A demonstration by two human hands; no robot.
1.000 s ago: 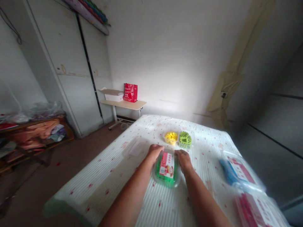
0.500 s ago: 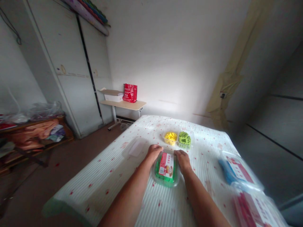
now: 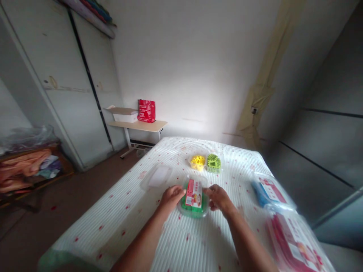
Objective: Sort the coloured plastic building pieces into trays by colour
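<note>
A lidded clear plastic box (image 3: 194,194) with green pieces inside and a red and white label lies on the covered surface in front of me. My left hand (image 3: 172,196) is at its left edge, the thumb reaching to the lid and the fingers closed along the side. At the right edge my right hand (image 3: 217,196) touches the lid's rim with the index finger, the other fingers curled beside the box. Just beyond stands an open clear tray of yellow pieces (image 3: 197,161) and light green pieces (image 3: 213,163). A clear lid (image 3: 157,176) lies to the left.
To the right are a box with blue contents (image 3: 269,190) and a box with pink contents (image 3: 295,241), both lidded. The white ribbed cover (image 3: 136,219) has red spots. A small table (image 3: 153,126) behind carries a red bag (image 3: 146,111).
Both hands have slid from the far corners of the green box nearer to me along its sides. My view has turned slightly to the right.
</note>
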